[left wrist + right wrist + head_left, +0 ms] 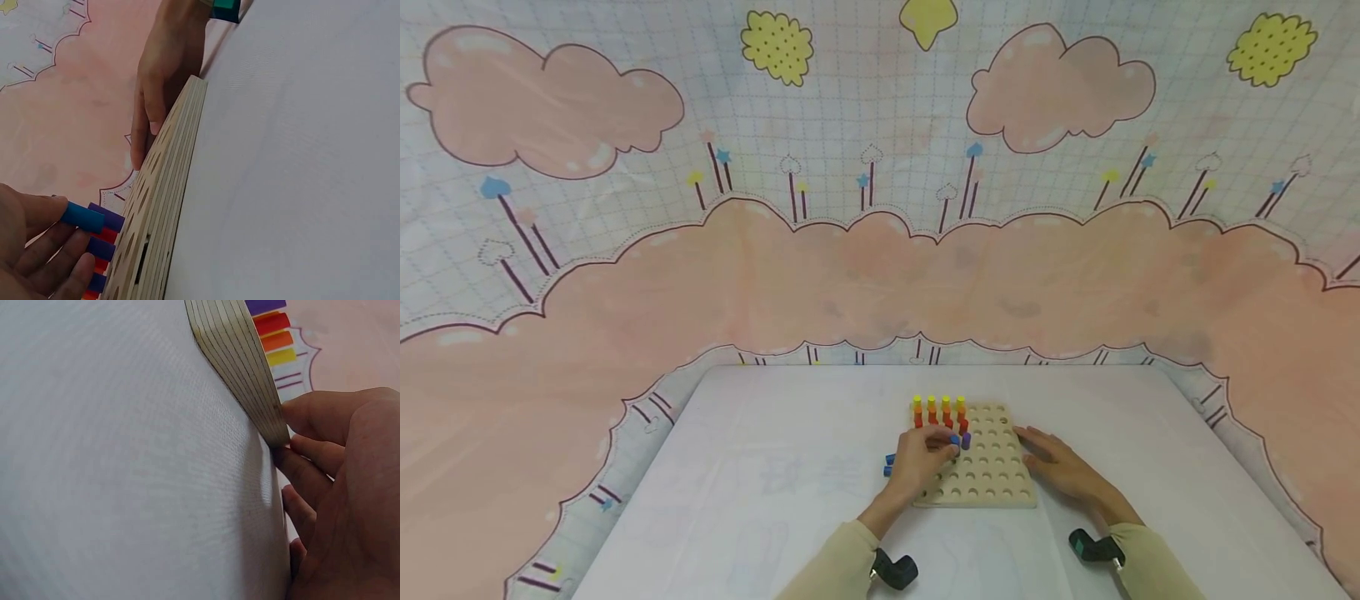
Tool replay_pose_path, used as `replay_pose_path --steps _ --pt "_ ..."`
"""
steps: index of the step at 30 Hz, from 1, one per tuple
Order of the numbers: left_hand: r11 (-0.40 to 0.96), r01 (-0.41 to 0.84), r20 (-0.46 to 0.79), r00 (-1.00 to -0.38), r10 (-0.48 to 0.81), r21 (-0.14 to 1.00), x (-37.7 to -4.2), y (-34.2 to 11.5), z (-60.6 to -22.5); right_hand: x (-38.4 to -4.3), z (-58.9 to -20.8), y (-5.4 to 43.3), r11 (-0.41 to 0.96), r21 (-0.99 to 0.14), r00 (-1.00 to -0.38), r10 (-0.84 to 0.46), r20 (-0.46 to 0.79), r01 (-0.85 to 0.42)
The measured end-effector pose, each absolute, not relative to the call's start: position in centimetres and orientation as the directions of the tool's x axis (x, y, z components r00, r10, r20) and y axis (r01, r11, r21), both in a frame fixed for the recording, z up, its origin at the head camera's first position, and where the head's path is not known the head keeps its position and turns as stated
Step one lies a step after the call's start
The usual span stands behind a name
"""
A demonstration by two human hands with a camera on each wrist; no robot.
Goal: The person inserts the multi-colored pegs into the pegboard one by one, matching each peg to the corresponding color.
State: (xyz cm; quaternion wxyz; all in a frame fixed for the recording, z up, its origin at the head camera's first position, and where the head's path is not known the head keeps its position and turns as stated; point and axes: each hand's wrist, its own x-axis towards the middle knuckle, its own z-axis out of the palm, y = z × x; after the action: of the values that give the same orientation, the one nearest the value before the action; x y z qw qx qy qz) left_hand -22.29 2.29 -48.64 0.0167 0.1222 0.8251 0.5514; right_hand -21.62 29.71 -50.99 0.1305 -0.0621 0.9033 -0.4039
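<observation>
A square wooden pegboard [992, 475] with rows of round holes lies on the table. Yellow pegs [946, 402], orange pegs [932, 412] and red pegs [963, 426] stand in its far left part, with a purple peg [966, 441] in front. My left hand [922, 456] is over the board's left side and pinches a blue peg [84, 217] between thumb and finger, beside the standing purple pegs [101, 249]. My right hand [1067, 468] rests at the board's right edge. Its thumb and fingertips touch that edge in the right wrist view, fingers lightly bent.
Loose blue pegs [889, 465] lie on the table left of the board, partly behind my left hand. A white cloth covers the table [737, 500]. Behind it hangs a curtain [865, 283] with printed pink clouds. Each wrist wears a small black device [895, 570].
</observation>
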Motion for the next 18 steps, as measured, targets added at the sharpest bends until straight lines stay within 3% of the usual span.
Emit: replay_pose_path --steps 18 --pt "0.407 0.216 0.131 -0.965 0.228 0.887 -22.5 4.2 -49.8 -22.0 -50.8 30.0 0.66 -0.751 -0.955 -0.227 -0.19 -0.007"
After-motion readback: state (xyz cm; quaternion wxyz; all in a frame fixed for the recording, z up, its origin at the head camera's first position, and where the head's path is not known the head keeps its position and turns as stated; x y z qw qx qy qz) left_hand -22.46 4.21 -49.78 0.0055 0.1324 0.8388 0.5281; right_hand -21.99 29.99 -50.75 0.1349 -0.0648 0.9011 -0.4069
